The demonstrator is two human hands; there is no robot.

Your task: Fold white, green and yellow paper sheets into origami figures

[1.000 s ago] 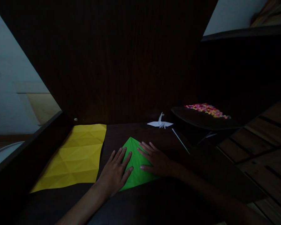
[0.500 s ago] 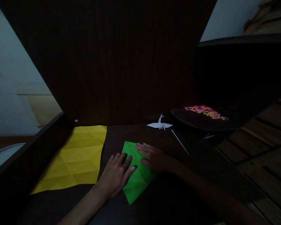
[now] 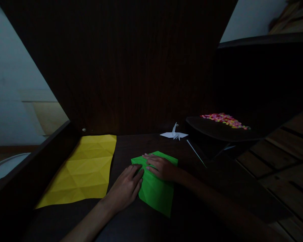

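Note:
A creased sheet of green origami paper [image 3: 158, 193] lies on the dark wooden surface in front of me. My left hand [image 3: 128, 183] rests at its left edge, fingertips on the paper and fingers stretched out. Across the upper part of the sheet lies my right hand [image 3: 160, 167], flat, its fingers pointing left and nearly meeting the left fingertips. Both hands cover some of the green paper. To the left, a yellow sheet [image 3: 83, 171] with a grid of fold lines lies spread out, touched by neither hand.
A white folded paper crane [image 3: 174, 135] stands at the back, by the upright dark panel [image 3: 141, 67]. Near it lies a thin pale strip [image 3: 196, 153]. Small pink and yellow pieces [image 3: 226, 120] lie on a dark curved ledge [image 3: 207, 130] at right. A raised edge [image 3: 32, 154] bounds the left side.
The green paper has turned, its lower corner swinging to the right, and more of it spreads out at the upper right. Both hands have stayed on it, shifting only slightly.

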